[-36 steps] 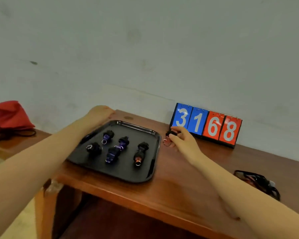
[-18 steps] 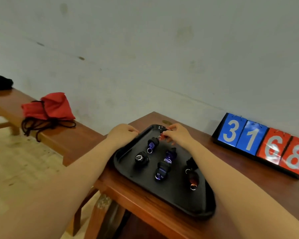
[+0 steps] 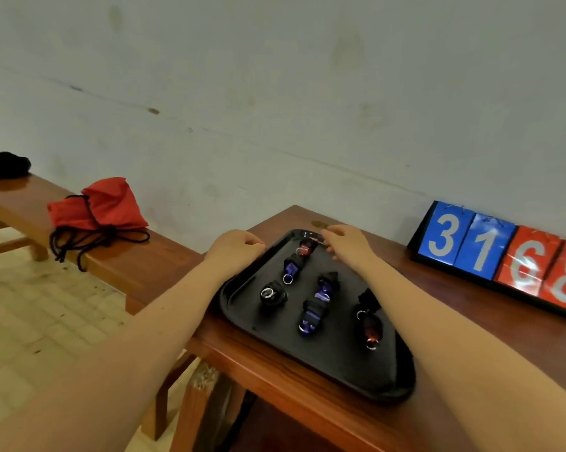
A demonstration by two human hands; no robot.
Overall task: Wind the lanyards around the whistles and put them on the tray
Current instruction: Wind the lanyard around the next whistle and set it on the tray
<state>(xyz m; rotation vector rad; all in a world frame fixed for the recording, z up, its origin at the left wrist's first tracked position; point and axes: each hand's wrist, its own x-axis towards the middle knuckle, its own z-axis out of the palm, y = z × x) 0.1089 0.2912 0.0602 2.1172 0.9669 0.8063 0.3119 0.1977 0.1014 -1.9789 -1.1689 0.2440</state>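
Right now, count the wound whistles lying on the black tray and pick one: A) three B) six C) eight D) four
B: six wound whistles lie on the black tray: a red one at the far end, three purple ones, a black one and a dark red one.

tray [image 3: 334, 360]: six wound whistles | left hand [image 3: 234, 249]: grips rim

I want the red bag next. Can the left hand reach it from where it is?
Probably not without moving over. The left hand rests by the tray's far left corner, and the red bag lies apart on the bench farther left. Nothing blocks the way.
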